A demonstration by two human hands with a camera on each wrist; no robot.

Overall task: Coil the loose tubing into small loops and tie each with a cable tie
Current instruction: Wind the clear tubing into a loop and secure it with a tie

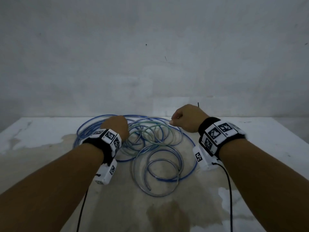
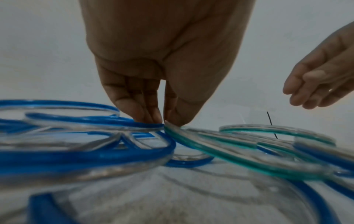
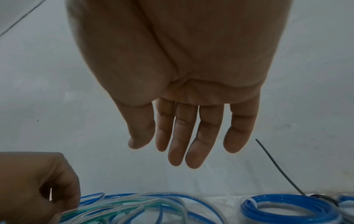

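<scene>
Blue-striped and green-striped clear tubing (image 1: 157, 148) is lying in a loose sprawl of overlapping rings on the worn white table (image 1: 41, 131), filling the middle of it in front of the person. The left hand (image 1: 117, 126) is reaching down into the far left part of the pile and, in the left wrist view, its fingertips (image 2: 151, 116) and thumb are pinching the strands at the spot where a blue run and a green run meet. The right hand (image 1: 187, 118) is hovering above the pile's far right edge, released, fingers hanging straight and gripping nothing.

The relation that matters is this: the loose rings are lying flat, spreading toward the person and rightward from the left hand's pinch, so the free right hand is the nearer one for gathering the next turn and feeding it leftward. That is my reading of the coming step, with most of the coiling seemingly not yet done.

The right wrist view is showing what the head view is hiding behind the hand: a small tight coil of blue tubing (image 3: 287, 210) already bound with a dark cable tie (image 3: 277, 166), its tail standing up. The head view is catching only the tip of that tail. The left wrist view alone is proving the pinch.
</scene>
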